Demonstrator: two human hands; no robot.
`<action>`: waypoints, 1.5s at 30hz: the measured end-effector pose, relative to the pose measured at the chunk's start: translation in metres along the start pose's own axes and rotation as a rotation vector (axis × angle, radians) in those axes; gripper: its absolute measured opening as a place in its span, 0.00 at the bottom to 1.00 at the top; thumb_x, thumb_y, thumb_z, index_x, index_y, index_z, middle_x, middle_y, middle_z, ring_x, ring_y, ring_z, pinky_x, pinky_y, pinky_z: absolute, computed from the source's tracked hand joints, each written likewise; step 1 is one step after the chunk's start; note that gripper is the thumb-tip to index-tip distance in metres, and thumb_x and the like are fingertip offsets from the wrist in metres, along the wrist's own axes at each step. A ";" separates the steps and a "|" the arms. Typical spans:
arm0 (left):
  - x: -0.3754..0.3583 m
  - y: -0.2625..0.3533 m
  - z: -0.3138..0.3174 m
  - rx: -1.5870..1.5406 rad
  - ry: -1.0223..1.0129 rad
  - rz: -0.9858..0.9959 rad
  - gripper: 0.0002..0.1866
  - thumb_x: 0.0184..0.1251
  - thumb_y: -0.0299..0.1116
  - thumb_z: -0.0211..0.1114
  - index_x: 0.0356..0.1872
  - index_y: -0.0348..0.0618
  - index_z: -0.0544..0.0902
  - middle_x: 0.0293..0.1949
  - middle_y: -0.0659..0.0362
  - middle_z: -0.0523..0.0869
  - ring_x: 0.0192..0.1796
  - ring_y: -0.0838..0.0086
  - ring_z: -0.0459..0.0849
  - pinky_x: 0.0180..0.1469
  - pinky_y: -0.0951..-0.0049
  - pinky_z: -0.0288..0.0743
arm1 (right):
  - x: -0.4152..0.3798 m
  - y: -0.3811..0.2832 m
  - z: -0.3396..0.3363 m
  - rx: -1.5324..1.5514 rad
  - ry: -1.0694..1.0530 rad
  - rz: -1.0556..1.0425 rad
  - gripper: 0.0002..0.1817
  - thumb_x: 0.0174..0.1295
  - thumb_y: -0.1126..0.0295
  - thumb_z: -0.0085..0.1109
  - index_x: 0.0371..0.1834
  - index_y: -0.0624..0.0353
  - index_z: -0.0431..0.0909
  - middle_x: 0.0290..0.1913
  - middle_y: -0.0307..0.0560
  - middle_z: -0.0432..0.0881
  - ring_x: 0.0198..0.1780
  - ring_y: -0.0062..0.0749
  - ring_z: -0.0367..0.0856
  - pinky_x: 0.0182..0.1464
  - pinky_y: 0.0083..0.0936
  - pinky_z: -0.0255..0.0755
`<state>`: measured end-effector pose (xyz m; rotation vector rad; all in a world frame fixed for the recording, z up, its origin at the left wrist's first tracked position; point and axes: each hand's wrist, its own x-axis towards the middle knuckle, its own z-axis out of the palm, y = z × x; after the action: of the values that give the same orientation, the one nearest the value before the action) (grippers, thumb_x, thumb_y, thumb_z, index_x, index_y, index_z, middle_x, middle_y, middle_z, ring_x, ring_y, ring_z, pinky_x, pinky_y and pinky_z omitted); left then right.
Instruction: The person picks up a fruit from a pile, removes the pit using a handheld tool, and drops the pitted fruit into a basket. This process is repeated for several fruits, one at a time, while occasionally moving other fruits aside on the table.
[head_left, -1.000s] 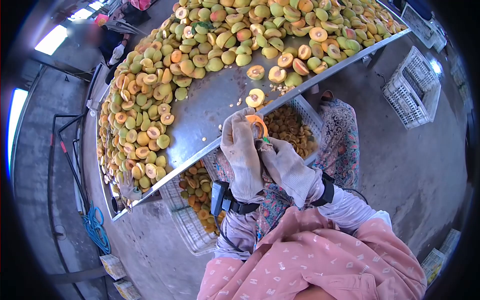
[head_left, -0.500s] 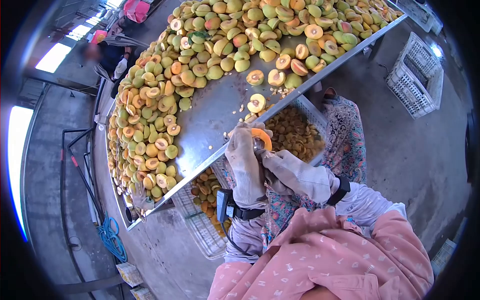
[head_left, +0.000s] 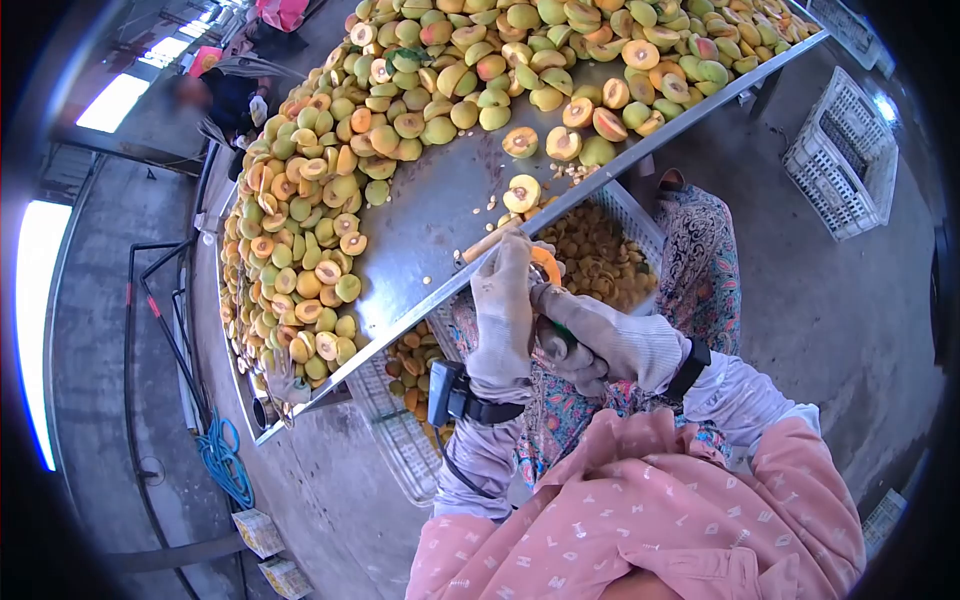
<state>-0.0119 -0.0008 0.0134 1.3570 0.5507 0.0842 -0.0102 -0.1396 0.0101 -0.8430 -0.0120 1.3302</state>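
Note:
My left hand (head_left: 503, 300), in a pale glove, is closed round an orange-fleshed fruit half (head_left: 545, 264) at the metal table's edge. Close on its right, my gloved right hand (head_left: 610, 345) is wrapped round a tool with a dark green handle (head_left: 556, 332); its working end is hidden at the fruit. On the table (head_left: 420, 215), a wooden-handled tool (head_left: 488, 243) lies along the rim beside my left hand. Loose pits and a cut fruit half (head_left: 522, 193) lie just beyond.
Halved fruit (head_left: 400, 100) is heaped on the table. Below its edge stand a crate of fruit pieces (head_left: 600, 250) and another crate (head_left: 400, 440). A white crate (head_left: 845, 155) stands at right. A co-worker (head_left: 225, 100) is at upper left; a glove (head_left: 285, 380) lies at the near-left corner.
Both hands have shifted slightly, and the right hand has turned so that the green handle shows. The wooden handle on the rim is now visible. The whole view has shifted a little.

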 end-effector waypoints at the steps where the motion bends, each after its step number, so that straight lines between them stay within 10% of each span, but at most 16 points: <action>1: 0.000 -0.004 0.003 -0.001 0.000 -0.003 0.23 0.78 0.46 0.51 0.40 0.35 0.84 0.32 0.54 0.86 0.29 0.78 0.78 0.33 0.78 0.73 | 0.001 -0.001 -0.002 0.001 0.001 0.002 0.33 0.74 0.33 0.34 0.22 0.46 0.69 0.12 0.28 0.60 0.07 0.17 0.52 0.11 0.20 0.49; 5: -0.003 -0.008 0.000 0.248 0.045 0.369 0.23 0.78 0.48 0.51 0.40 0.36 0.84 0.33 0.55 0.87 0.32 0.76 0.80 0.35 0.78 0.74 | 0.008 0.000 -0.012 0.287 -0.221 0.234 0.34 0.72 0.31 0.38 0.19 0.45 0.69 0.10 0.28 0.58 0.09 0.19 0.52 0.11 0.22 0.47; 8: -0.009 0.002 0.005 -0.191 -0.119 0.002 0.23 0.79 0.49 0.50 0.43 0.37 0.82 0.33 0.56 0.86 0.34 0.75 0.81 0.39 0.76 0.76 | 0.010 0.004 -0.011 0.377 -0.277 0.227 0.35 0.71 0.30 0.38 0.18 0.45 0.69 0.10 0.28 0.59 0.09 0.18 0.52 0.11 0.22 0.47; 15: 0.001 -0.007 -0.003 0.177 -0.167 0.261 0.28 0.79 0.54 0.48 0.45 0.36 0.82 0.35 0.54 0.86 0.36 0.73 0.83 0.40 0.74 0.78 | 0.011 0.012 -0.017 0.549 -0.481 0.185 0.33 0.75 0.36 0.35 0.20 0.47 0.69 0.12 0.26 0.59 0.09 0.14 0.53 0.10 0.18 0.47; 17: -0.003 -0.012 0.000 -0.319 -0.246 -0.069 0.31 0.74 0.63 0.52 0.47 0.39 0.82 0.35 0.56 0.85 0.38 0.74 0.83 0.41 0.77 0.77 | 0.017 0.016 -0.019 0.605 -0.492 0.156 0.32 0.76 0.37 0.36 0.21 0.47 0.69 0.12 0.26 0.60 0.09 0.14 0.54 0.10 0.17 0.48; 29: -0.004 -0.040 -0.027 -0.507 0.209 -0.142 0.33 0.76 0.64 0.48 0.49 0.39 0.79 0.38 0.56 0.85 0.34 0.75 0.81 0.34 0.76 0.76 | 0.035 0.042 -0.023 0.590 -0.499 0.114 0.32 0.76 0.37 0.38 0.24 0.52 0.70 0.13 0.27 0.61 0.08 0.14 0.52 0.08 0.17 0.48; 31: -0.008 -0.059 -0.092 -0.192 0.388 0.091 0.27 0.81 0.57 0.43 0.42 0.43 0.79 0.30 0.58 0.83 0.29 0.78 0.79 0.25 0.81 0.72 | 0.031 0.043 -0.034 0.674 -0.717 0.092 0.34 0.75 0.35 0.37 0.20 0.50 0.71 0.11 0.28 0.58 0.09 0.17 0.51 0.10 0.20 0.45; 32: -0.004 -0.096 -0.159 0.159 0.505 0.177 0.22 0.79 0.51 0.54 0.52 0.40 0.79 0.40 0.52 0.87 0.38 0.72 0.84 0.38 0.74 0.79 | 0.028 0.037 -0.039 0.649 -0.687 0.086 0.35 0.75 0.35 0.35 0.20 0.51 0.72 0.11 0.29 0.59 0.09 0.18 0.51 0.10 0.19 0.44; 33: -0.020 -0.081 -0.177 0.520 0.630 -0.004 0.19 0.75 0.45 0.62 0.54 0.40 0.81 0.41 0.53 0.87 0.43 0.70 0.83 0.40 0.73 0.79 | 0.032 0.037 -0.045 0.659 -0.680 0.071 0.35 0.75 0.35 0.35 0.20 0.51 0.72 0.11 0.29 0.59 0.09 0.18 0.51 0.10 0.19 0.44; 34: -0.025 -0.062 -0.181 0.237 0.732 0.051 0.22 0.69 0.43 0.68 0.56 0.38 0.81 0.48 0.52 0.84 0.48 0.66 0.83 0.47 0.71 0.79 | 0.038 0.041 -0.053 0.693 -0.557 0.122 0.36 0.75 0.35 0.35 0.20 0.51 0.72 0.11 0.29 0.59 0.09 0.17 0.51 0.10 0.19 0.44; 35: -0.025 -0.044 -0.187 0.854 0.802 -0.167 0.24 0.67 0.44 0.70 0.57 0.36 0.82 0.51 0.53 0.83 0.49 0.65 0.83 0.50 0.69 0.79 | 0.044 0.043 -0.060 0.720 -0.436 0.171 0.36 0.75 0.35 0.34 0.20 0.52 0.72 0.11 0.29 0.59 0.09 0.17 0.51 0.10 0.20 0.44; 38: -0.001 -0.045 -0.190 1.071 1.009 0.012 0.24 0.72 0.44 0.66 0.61 0.38 0.78 0.55 0.51 0.81 0.49 0.66 0.83 0.53 0.67 0.78 | 0.060 0.039 -0.061 0.764 -0.487 0.161 0.35 0.75 0.36 0.34 0.21 0.51 0.73 0.11 0.28 0.58 0.09 0.16 0.50 0.10 0.20 0.44; 41: 0.011 -0.009 -0.083 0.354 0.357 0.160 0.26 0.78 0.39 0.55 0.73 0.45 0.68 0.68 0.49 0.71 0.59 0.68 0.78 0.60 0.71 0.74 | 0.066 0.034 -0.058 0.833 -0.576 0.147 0.35 0.75 0.36 0.35 0.20 0.51 0.73 0.11 0.27 0.57 0.08 0.16 0.49 0.10 0.20 0.45; 43: 0.055 -0.042 -0.061 0.720 0.009 0.680 0.33 0.73 0.36 0.62 0.76 0.45 0.62 0.70 0.40 0.66 0.72 0.52 0.66 0.73 0.56 0.61 | 0.072 0.035 -0.062 0.778 -0.541 0.207 0.34 0.76 0.37 0.35 0.20 0.51 0.72 0.10 0.27 0.56 0.08 0.16 0.50 0.09 0.21 0.45; 45: 0.071 -0.027 -0.018 1.144 -0.129 0.591 0.40 0.69 0.50 0.63 0.75 0.40 0.62 0.72 0.39 0.64 0.75 0.40 0.58 0.75 0.46 0.55 | 0.089 0.042 -0.064 0.825 -0.719 0.218 0.32 0.76 0.39 0.36 0.22 0.49 0.71 0.10 0.28 0.55 0.08 0.17 0.52 0.09 0.22 0.45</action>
<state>0.0355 0.0352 -0.0375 2.5946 0.0158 0.1732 0.0097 -0.0981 -0.0978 0.3544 0.0637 1.5966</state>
